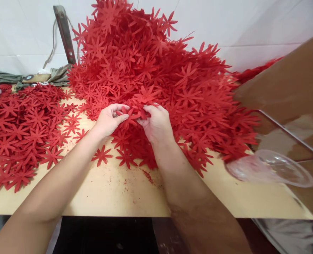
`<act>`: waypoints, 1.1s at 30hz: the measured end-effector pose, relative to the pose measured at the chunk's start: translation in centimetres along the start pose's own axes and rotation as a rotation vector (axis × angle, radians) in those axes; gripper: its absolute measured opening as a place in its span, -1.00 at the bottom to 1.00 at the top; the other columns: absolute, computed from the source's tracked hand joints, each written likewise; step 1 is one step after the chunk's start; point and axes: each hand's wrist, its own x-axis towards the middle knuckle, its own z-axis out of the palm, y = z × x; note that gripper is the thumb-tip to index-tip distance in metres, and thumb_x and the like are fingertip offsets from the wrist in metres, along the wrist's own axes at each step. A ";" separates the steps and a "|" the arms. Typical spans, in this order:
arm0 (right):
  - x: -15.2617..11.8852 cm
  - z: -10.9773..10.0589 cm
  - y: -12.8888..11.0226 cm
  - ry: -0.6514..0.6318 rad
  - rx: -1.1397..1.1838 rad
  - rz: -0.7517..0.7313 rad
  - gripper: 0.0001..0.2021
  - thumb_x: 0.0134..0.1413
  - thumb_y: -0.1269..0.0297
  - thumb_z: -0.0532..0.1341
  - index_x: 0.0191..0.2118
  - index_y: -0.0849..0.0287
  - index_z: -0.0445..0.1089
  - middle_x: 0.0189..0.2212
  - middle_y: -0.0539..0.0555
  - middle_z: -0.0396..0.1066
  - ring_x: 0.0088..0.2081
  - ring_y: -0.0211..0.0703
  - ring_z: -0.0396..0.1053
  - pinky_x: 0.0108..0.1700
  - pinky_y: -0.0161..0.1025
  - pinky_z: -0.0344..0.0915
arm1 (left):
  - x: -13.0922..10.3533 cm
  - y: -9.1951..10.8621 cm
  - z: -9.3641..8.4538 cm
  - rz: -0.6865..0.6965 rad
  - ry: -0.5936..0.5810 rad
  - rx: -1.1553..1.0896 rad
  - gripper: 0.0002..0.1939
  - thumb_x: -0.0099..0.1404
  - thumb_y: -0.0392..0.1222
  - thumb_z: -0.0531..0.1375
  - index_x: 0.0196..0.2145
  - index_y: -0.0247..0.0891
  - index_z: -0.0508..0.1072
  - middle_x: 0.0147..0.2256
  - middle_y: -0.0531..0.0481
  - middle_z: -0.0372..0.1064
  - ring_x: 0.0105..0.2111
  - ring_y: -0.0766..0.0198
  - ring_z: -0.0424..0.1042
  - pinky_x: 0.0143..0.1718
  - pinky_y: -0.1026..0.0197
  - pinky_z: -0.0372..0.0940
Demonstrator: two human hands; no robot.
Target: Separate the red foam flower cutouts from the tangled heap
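A tall heap of red star-shaped flower cutouts (pixel 146 67) rises at the back of the table. At its front edge my left hand (pixel 111 118) pinches the petals of a red flower cutout (pixel 130 116) between thumb and fingers. Close on the right, my right hand (pixel 158 121) has its thumb and fingers closed on red cutouts too; how many layers it grips is hidden. A single loose cutout (pixel 102 155) lies flat on the wood below my left wrist. The second, lower pile of red cutouts (pixel 21 130) spreads out at the left.
On the right, a clear plastic cup (pixel 270 168) lies on its side near a brown cardboard sheet (pixel 286 95) and a thin metal rod (pixel 289 134). Red crumbs dot the pale tabletop (pixel 100 197). Behind stand a metal bracket (pixel 64 35) and green cloth (pixel 3 77) against white tiles.
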 end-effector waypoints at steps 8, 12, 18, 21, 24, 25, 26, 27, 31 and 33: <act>-0.7 0.4 -0.3 -0.044 -0.044 0.019 -0.90 -0.21 0.43 0.15 -0.44 0.17 0.26 -0.53 -0.13 0.38 -0.53 -0.39 0.32 -0.51 -0.41 0.31 | 0.5 -0.7 -0.2 0.023 0.166 0.096 -0.82 0.07 -0.40 0.26 -0.55 -0.32 0.29 -0.64 0.20 0.16 -0.62 0.52 0.10 -0.51 0.38 0.03; -0.5 0.3 -0.1 -0.045 -0.037 0.008 -0.91 -0.17 0.42 0.16 -0.42 0.15 0.27 -0.54 -0.12 0.37 -0.55 -0.40 0.29 -0.57 -0.44 0.23 | 0.3 -0.3 -0.3 0.021 0.179 0.036 -0.77 0.16 -0.35 0.21 -0.59 -0.33 0.26 -0.64 0.20 0.12 -0.61 0.54 0.07 -0.49 0.40 0.04; 0.0 0.0 0.5 -0.071 -0.042 -0.060 -0.93 -0.10 0.35 0.20 -0.48 0.14 0.26 -0.63 -0.13 0.31 -0.55 -0.37 0.30 -0.42 -0.36 0.34 | -0.1 0.3 -0.2 -0.128 0.109 -0.089 -0.85 0.32 -0.24 0.06 -0.38 -0.30 0.35 -0.58 0.16 0.20 -0.63 0.52 0.15 -0.55 0.39 0.09; 0.4 -0.1 0.6 -0.033 -0.054 -0.072 -0.82 -0.09 0.29 0.22 -0.56 0.13 0.20 -0.70 -0.15 0.21 -0.61 -0.41 0.22 -0.50 -0.41 0.28 | -0.2 0.3 -0.4 -0.179 0.018 -0.163 -0.93 0.28 -0.33 0.09 -0.26 -0.28 0.35 -0.57 0.17 0.21 -0.64 0.53 0.17 -0.60 0.41 0.08; 0.5 0.0 0.5 0.003 -0.051 -0.073 -0.76 -0.09 0.24 0.22 -0.60 0.13 0.14 -0.72 -0.16 0.17 -0.64 -0.42 0.17 -0.53 -0.41 0.26 | -0.1 0.0 -0.4 -0.120 -0.021 -0.147 -0.89 0.23 -0.40 0.13 -0.27 -0.30 0.35 -0.61 0.19 0.19 -0.67 0.54 0.13 -0.64 0.42 0.02; 0.4 0.1 0.4 0.016 -0.042 -0.075 -0.75 -0.09 0.24 0.22 -0.61 0.13 0.13 -0.71 -0.16 0.18 -0.64 -0.42 0.17 -0.52 -0.40 0.27 | -0.1 0.0 -0.4 -0.097 -0.001 -0.127 -0.90 0.22 -0.42 0.13 -0.29 -0.31 0.35 -0.63 0.20 0.17 -0.69 0.55 0.10 -0.65 0.42 -0.01; 0.4 0.1 0.3 0.025 -0.034 -0.077 -0.76 -0.10 0.25 0.22 -0.60 0.13 0.13 -0.70 -0.16 0.20 -0.64 -0.42 0.17 -0.50 -0.40 0.28 | 0.0 -0.1 -0.3 -0.077 0.030 -0.106 -0.90 0.21 -0.44 0.13 -0.31 -0.32 0.34 -0.64 0.21 0.16 -0.70 0.56 0.07 -0.66 0.42 -0.02; 0.4 0.1 0.3 0.025 -0.030 -0.079 -0.77 -0.11 0.27 0.22 -0.59 0.13 0.14 -0.69 -0.16 0.21 -0.63 -0.42 0.18 -0.49 -0.39 0.29 | 0.0 -0.1 -0.3 -0.062 0.065 -0.084 -0.89 0.19 -0.46 0.14 -0.33 -0.32 0.33 -0.65 0.21 0.16 -0.70 0.57 0.06 -0.66 0.43 -0.02; 0.6 -0.4 0.7 -0.059 -0.064 -0.072 -0.82 -0.21 0.33 0.27 -0.49 0.14 0.21 -0.60 -0.15 0.30 -0.59 -0.39 0.25 -0.49 -0.35 0.31 | 0.1 0.0 -0.4 -0.024 0.144 -0.054 -0.84 0.13 -0.51 0.16 -0.35 -0.34 0.32 -0.62 0.22 0.16 -0.66 0.59 0.11 -0.62 0.46 0.05; 0.9 -0.8 1.0 -0.102 -0.073 -0.060 -0.77 -0.29 0.41 0.29 -0.43 0.15 0.23 -0.54 -0.13 0.35 -0.54 -0.35 0.31 -0.49 -0.33 0.31 | 0.1 0.1 -0.4 -0.036 0.113 -0.080 -0.80 0.11 -0.53 0.15 -0.32 -0.32 0.33 -0.58 0.21 0.21 -0.63 0.57 0.20 -0.57 0.45 0.16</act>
